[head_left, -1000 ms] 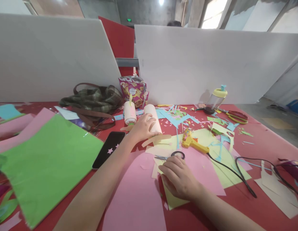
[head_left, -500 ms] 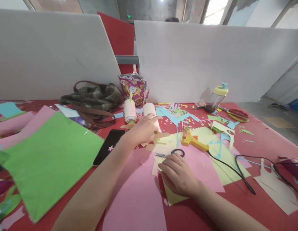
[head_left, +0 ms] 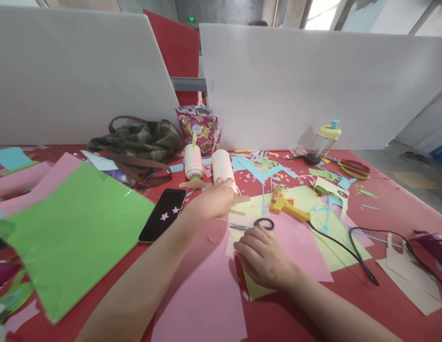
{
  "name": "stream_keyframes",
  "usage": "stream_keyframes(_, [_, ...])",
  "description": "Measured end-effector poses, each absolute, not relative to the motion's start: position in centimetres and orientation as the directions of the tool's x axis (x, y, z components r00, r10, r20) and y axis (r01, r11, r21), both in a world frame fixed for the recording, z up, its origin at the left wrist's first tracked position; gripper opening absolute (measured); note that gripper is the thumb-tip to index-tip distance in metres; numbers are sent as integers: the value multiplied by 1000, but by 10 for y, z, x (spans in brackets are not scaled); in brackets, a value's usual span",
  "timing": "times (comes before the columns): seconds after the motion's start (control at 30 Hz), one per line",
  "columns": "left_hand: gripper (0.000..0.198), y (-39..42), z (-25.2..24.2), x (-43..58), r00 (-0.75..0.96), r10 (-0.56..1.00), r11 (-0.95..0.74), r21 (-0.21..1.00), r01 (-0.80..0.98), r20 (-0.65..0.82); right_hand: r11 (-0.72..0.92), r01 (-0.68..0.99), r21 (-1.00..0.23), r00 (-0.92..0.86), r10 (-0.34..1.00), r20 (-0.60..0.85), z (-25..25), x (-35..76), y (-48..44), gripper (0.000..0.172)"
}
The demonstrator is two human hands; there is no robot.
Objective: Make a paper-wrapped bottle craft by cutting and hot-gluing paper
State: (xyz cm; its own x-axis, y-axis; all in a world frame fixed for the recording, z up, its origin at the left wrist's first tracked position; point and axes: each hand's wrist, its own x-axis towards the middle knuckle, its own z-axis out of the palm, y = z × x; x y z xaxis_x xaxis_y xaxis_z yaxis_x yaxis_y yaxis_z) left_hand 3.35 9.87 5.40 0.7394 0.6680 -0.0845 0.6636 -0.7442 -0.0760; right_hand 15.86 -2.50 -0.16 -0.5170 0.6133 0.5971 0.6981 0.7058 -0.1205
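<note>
My left hand (head_left: 217, 198) reaches forward with its fingers closed round the near end of a cream paper tube (head_left: 223, 166), which lies on the table. A tan paper piece (head_left: 240, 199) sticks out to the right beneath that hand. My right hand (head_left: 262, 256) rests palm down on paper, its fingers together and curled; whatever is under them is hidden. Just beyond its knuckles lie small black-handled scissors (head_left: 265, 223). A second cream tube (head_left: 193, 161) with a yellow-green strip stands left of the first. Pink paper (head_left: 203, 285) spreads between my forearms.
A yellow glue gun (head_left: 290, 209) with a black cord lies to the right. To the left are a phone (head_left: 162, 218) bearing pink stars and a green sheet (head_left: 78, 237). Behind stand a snack bag (head_left: 199, 126), a plaid bag (head_left: 146, 140), a bottle (head_left: 322, 142) and red-handled pliers (head_left: 354, 167).
My left hand has drawn slightly back towards me, and its outstretched fingers have curled in at the tube's near end. A second pink star on the phone has come into sight. My right hand stays put.
</note>
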Motion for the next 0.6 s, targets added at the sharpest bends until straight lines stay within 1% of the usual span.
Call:
stream_keyframes(0.1, [23, 100, 54, 34, 740, 669, -744, -64, 665, -76, 706, 698, -120, -519, 613, 595, -2, 158, -26, 16])
stream_keyframes(0.2, [20, 100, 55, 34, 744, 664, -747, -14, 665, -76, 703, 701, -120, -522, 621, 585, -3, 158, -26, 17])
stream_keyframes(0.27, [19, 101, 56, 34, 748, 661, -745, 64, 664, -64, 702, 702, -122, -526, 626, 576, -4, 157, -25, 17])
stream_keyframes(0.37, [20, 107, 55, 31, 704, 710, -694, 194, 693, 23, 699, 704, -123, -529, 632, 567, -4, 158, -25, 17])
stream_keyframes(0.47, [27, 122, 47, 28, 589, 799, -599, 240, 764, 121, 700, 705, -117, -534, 632, 562, -4, 158, -25, 16])
stream_keyframes(0.5, [30, 128, 42, 27, 478, 865, -502, 299, 811, 155, 702, 703, -115, -535, 628, 564, -5, 158, -25, 16])
stream_keyframes(0.53, [35, 135, 36, 26, 381, 913, -408, 372, 834, 148, 704, 701, -114, -537, 626, 566, -5, 158, -26, 17])
stream_keyframes(0.57, [39, 141, 31, 26, 310, 945, -322, 445, 836, 103, 707, 699, -112, -538, 622, 568, -5, 158, -26, 16])
stream_keyframes(0.6, [40, 148, 25, 25, 282, 956, -286, 465, 838, 80, 707, 698, -111, -540, 621, 568, -6, 158, -26, 16])
